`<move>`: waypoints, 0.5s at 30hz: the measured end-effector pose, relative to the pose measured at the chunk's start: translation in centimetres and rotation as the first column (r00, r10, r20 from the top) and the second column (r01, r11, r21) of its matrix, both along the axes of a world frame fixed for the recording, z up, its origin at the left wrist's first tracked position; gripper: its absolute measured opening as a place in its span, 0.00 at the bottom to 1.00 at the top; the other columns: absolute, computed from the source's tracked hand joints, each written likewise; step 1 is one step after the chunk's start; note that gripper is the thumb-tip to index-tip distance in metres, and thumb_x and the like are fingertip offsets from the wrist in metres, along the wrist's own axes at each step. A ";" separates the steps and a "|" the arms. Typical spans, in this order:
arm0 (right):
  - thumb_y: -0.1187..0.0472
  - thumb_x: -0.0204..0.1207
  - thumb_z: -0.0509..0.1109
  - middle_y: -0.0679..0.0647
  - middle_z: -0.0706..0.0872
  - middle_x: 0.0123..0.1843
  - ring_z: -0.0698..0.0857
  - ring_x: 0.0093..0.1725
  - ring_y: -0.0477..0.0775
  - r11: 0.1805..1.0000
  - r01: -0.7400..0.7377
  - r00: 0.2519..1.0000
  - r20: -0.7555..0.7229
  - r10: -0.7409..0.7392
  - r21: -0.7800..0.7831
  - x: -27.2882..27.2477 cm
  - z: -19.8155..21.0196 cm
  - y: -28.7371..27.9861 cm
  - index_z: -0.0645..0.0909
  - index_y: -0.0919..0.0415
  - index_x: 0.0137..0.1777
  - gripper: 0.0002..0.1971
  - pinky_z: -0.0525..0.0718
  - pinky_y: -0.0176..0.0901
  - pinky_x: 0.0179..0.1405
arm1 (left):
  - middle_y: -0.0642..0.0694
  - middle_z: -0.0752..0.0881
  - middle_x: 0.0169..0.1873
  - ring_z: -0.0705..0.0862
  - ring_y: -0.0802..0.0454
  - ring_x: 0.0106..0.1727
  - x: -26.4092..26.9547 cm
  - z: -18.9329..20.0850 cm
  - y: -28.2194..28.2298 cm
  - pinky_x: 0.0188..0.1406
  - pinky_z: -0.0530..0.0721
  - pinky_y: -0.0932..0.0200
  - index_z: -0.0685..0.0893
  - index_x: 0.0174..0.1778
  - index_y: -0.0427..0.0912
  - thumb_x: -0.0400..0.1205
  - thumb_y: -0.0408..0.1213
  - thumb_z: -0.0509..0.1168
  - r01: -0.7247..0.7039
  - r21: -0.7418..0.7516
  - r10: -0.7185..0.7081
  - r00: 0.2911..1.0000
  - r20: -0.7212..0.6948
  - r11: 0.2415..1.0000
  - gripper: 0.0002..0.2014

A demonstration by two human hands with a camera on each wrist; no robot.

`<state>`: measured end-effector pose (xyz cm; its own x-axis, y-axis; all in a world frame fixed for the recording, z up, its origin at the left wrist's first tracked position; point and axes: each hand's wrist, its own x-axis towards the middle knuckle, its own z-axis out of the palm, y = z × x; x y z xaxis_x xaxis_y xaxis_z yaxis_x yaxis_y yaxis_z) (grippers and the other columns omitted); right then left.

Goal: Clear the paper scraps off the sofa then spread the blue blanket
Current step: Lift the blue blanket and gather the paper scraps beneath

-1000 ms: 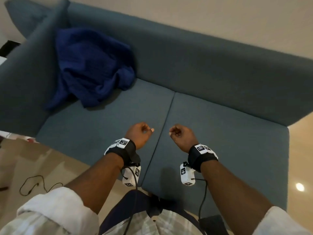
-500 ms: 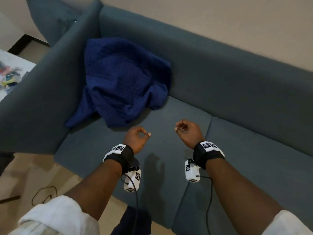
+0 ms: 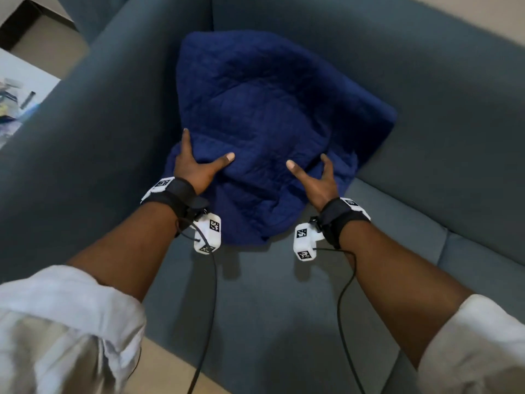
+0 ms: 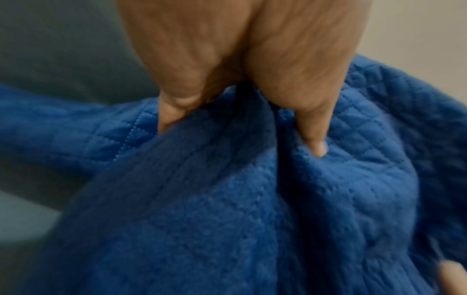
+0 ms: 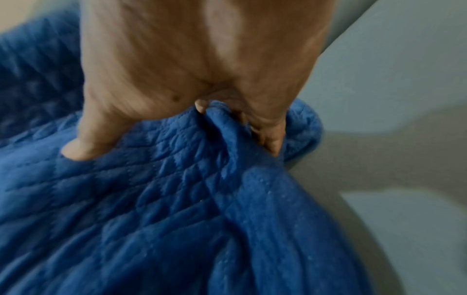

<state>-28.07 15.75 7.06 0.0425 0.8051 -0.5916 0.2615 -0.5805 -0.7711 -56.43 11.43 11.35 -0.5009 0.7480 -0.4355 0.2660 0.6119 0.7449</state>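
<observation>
Grip of left hand [image 3: 196, 169], grip of right hand [image 3: 315, 180], each bunching blue blanket [image 3: 270, 109] folds, on sofa [image 3: 284, 294]

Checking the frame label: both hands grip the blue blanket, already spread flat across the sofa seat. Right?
Not spread: the head view shows the blanket bunched in a heap in the sofa corner by the armrest. The left hand and right hand do both grip its near folds.

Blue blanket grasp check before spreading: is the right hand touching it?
Touching. Right wrist view shows the right hand with fingers pinching a blue blanket fold.
</observation>
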 end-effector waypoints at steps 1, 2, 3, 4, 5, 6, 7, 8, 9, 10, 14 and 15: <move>0.32 0.61 0.86 0.47 0.68 0.88 0.72 0.82 0.50 1.000 0.007 0.999 -0.038 -0.007 -0.006 -0.9 0.0 0.4 0.54 0.47 0.91 0.63 0.71 0.45 0.82 | 0.55 0.66 0.83 0.71 0.55 0.80 -0.2 -1.1 0.4 0.80 0.68 0.60 0.50 0.89 0.57 0.61 0.62 0.83 0.012 -0.027 -0.010 0.997 0.072 1.000 0.66; 0.33 0.60 0.87 0.47 0.71 0.86 0.75 0.80 0.49 1.000 0.021 0.996 -0.085 -0.022 -0.005 -1.8 -0.6 0.8 0.54 0.47 0.91 0.63 0.74 0.46 0.82 | 0.58 0.68 0.80 0.72 0.58 0.77 -0.3 -2.6 0.7 0.77 0.68 0.64 0.50 0.90 0.56 0.65 0.57 0.84 0.036 -0.072 -0.029 0.994 0.102 0.997 0.62; 0.34 0.58 0.88 0.46 0.74 0.84 0.78 0.77 0.47 0.999 0.034 0.991 -0.132 -0.034 -0.002 -2.6 -0.9 1.1 0.53 0.47 0.91 0.65 0.76 0.45 0.80 | 0.60 0.69 0.76 0.73 0.59 0.74 0.0 -3.5 0.9 0.74 0.68 0.65 0.52 0.89 0.55 0.68 0.52 0.83 0.069 -0.102 -0.058 0.992 0.110 0.992 0.59; 0.33 0.56 0.88 0.45 0.76 0.82 0.79 0.75 0.45 0.999 0.038 0.986 -0.164 -0.038 0.000 -3.4 -1.4 1.4 0.53 0.46 0.90 0.66 0.77 0.44 0.79 | 0.60 0.71 0.75 0.74 0.57 0.73 0.2 -4.7 1.1 0.75 0.70 0.64 0.56 0.89 0.54 0.68 0.49 0.83 0.099 -0.115 -0.086 0.990 0.111 0.988 0.57; 0.31 0.54 0.89 0.44 0.76 0.82 0.80 0.75 0.45 1.000 0.026 0.986 -0.165 -0.024 0.007 -4.1 -2.2 1.7 0.54 0.44 0.90 0.68 0.78 0.43 0.78 | 0.57 0.75 0.75 0.78 0.55 0.72 0.5 -5.5 1.3 0.76 0.73 0.60 0.62 0.87 0.52 0.67 0.47 0.83 0.132 -0.110 -0.118 0.985 0.123 0.985 0.54; 0.29 0.51 0.89 0.44 0.76 0.83 0.80 0.76 0.45 1.000 0.004 0.988 -0.157 -0.001 0.019 -4.7 -2.7 1.7 0.55 0.40 0.89 0.68 0.78 0.45 0.79 | 0.52 0.81 0.72 0.81 0.51 0.69 1.0 -6.1 1.5 0.73 0.78 0.57 0.69 0.83 0.48 0.66 0.44 0.83 0.158 -0.100 -0.142 0.979 0.149 0.982 0.48; 0.27 0.49 0.88 0.44 0.76 0.82 0.80 0.76 0.46 0.999 -0.014 0.988 -0.151 0.019 0.032 -5.1 -3.1 1.6 0.56 0.38 0.88 0.67 0.79 0.47 0.78 | 0.49 0.86 0.65 0.84 0.49 0.66 1.8 -6.4 1.6 0.68 0.81 0.57 0.75 0.76 0.44 0.66 0.39 0.82 0.186 -0.096 -0.168 0.970 0.176 0.978 0.41; 0.28 0.49 0.89 0.44 0.77 0.81 0.81 0.76 0.46 0.998 -0.026 0.987 -0.157 0.033 0.049 -5.5 -3.2 1.3 0.59 0.38 0.86 0.65 0.81 0.48 0.77 | 0.47 0.89 0.58 0.86 0.47 0.62 2.9 -6.2 1.6 0.61 0.84 0.60 0.80 0.69 0.41 0.67 0.34 0.81 0.234 -0.073 -0.214 0.955 0.207 0.970 0.33; 0.31 0.52 0.89 0.45 0.80 0.80 0.82 0.75 0.46 0.997 -0.033 0.982 -0.182 0.046 0.074 -5.9 -3.1 1.1 0.62 0.41 0.85 0.61 0.82 0.47 0.75 | 0.45 0.89 0.54 0.86 0.47 0.61 4.2 -5.6 1.6 0.57 0.84 0.62 0.82 0.65 0.38 0.69 0.30 0.78 0.294 -0.050 -0.274 0.932 0.237 0.955 0.27; 0.35 0.55 0.90 0.47 0.83 0.77 0.84 0.74 0.46 0.997 -0.037 0.975 -0.216 0.051 0.071 -6.1 -3.3 0.8 0.67 0.47 0.83 0.57 0.84 0.46 0.74 | 0.44 0.89 0.55 0.86 0.47 0.61 5.5 -5.1 1.5 0.54 0.84 0.64 0.83 0.65 0.35 0.72 0.28 0.76 0.359 -0.028 -0.341 0.904 0.258 0.933 0.24; 0.41 0.55 0.93 0.55 0.91 0.65 0.91 0.65 0.54 0.998 0.003 0.973 -0.231 0.012 0.063 -4.5 -3.0 0.0 0.81 0.62 0.73 0.48 0.88 0.57 0.68 | 0.33 0.89 0.53 0.86 0.45 0.56 9.5 -3.8 0.4 0.51 0.86 0.62 0.85 0.58 0.26 0.77 0.25 0.70 0.431 -0.008 -0.408 0.860 0.307 0.902 0.14; 0.43 0.58 0.92 0.54 0.92 0.64 0.91 0.63 0.50 0.998 0.009 0.978 -0.210 0.006 0.067 -3.8 -2.3 -0.3 0.82 0.63 0.71 0.44 0.89 0.51 0.66 | 0.31 0.90 0.53 0.86 0.45 0.55 10.0 -3.4 0.0 0.57 0.87 0.54 0.85 0.56 0.25 0.75 0.26 0.71 0.395 0.010 -0.373 0.858 0.351 0.918 0.14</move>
